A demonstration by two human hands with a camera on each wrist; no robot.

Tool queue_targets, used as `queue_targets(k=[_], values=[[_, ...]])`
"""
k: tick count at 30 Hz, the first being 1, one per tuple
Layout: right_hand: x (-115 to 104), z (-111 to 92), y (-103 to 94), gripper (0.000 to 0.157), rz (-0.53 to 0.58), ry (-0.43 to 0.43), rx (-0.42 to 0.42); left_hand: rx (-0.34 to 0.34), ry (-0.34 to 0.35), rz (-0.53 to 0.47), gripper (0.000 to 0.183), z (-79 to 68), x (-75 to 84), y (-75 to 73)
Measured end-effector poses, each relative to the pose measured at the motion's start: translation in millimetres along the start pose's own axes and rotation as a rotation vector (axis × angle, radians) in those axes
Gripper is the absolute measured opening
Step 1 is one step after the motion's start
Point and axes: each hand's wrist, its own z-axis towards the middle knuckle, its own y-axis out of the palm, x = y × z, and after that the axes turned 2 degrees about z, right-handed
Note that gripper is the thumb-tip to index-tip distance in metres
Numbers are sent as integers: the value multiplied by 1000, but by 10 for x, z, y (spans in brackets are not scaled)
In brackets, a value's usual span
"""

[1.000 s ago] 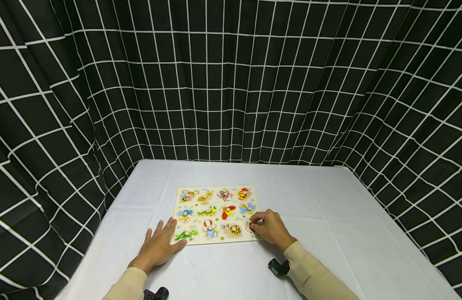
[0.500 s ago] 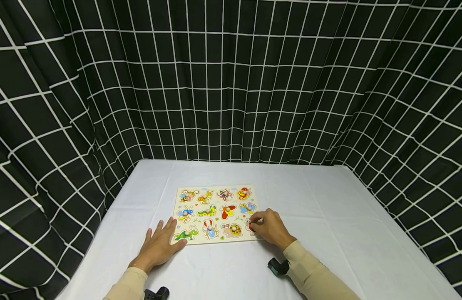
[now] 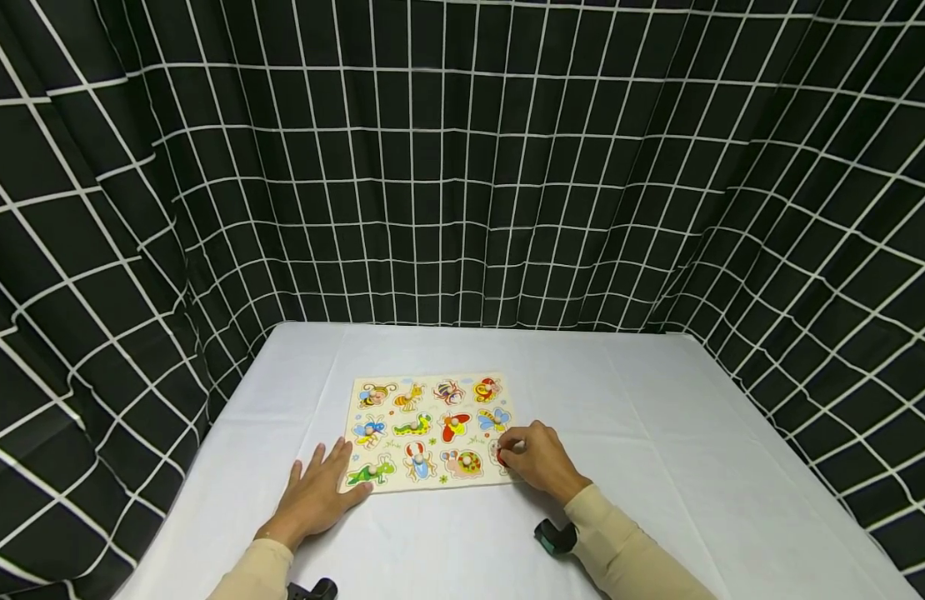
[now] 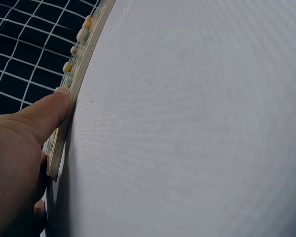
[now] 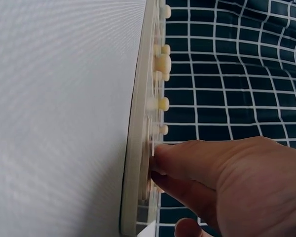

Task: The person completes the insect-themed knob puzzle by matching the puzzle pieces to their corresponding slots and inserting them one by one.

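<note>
A wooden peg puzzle board [image 3: 391, 490] with colourful insect pieces lies flat on the table. My right hand [image 3: 541, 458] is at its front right corner, thumb and finger pinching a red puzzle piece [image 3: 500, 452] whose knob and much of its picture are hidden. In the right wrist view that piece [image 5: 146, 173] lies at the board's surface; I cannot tell whether it sits fully in its recess. My left hand [image 3: 316, 490] rests at the front left corner with its fingers spread, and its thumb [image 4: 52, 111] touches the board's front edge.
Knobbed pieces fill the board, among them a snail [image 3: 462, 462], a beetle [image 3: 419, 462] and a grasshopper [image 3: 372, 472]. White cloth covers the table [image 3: 620, 383]. Black curtains [image 3: 462, 167] with a white grid surround its back and sides.
The head view has shifted very slightly. Both hands stay in nearly the same places on the board, the right one still pinching the red puzzle piece.
</note>
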Motion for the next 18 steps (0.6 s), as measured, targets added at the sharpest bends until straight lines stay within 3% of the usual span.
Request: queue_targets(k=[11,18], values=[[-8,40,-103,7,94,47,100,-11,-14,-9,87,-4,12,-5],[-91,158,-434,10,122,4,196,-22,-14,-12,86,7,5,-18]])
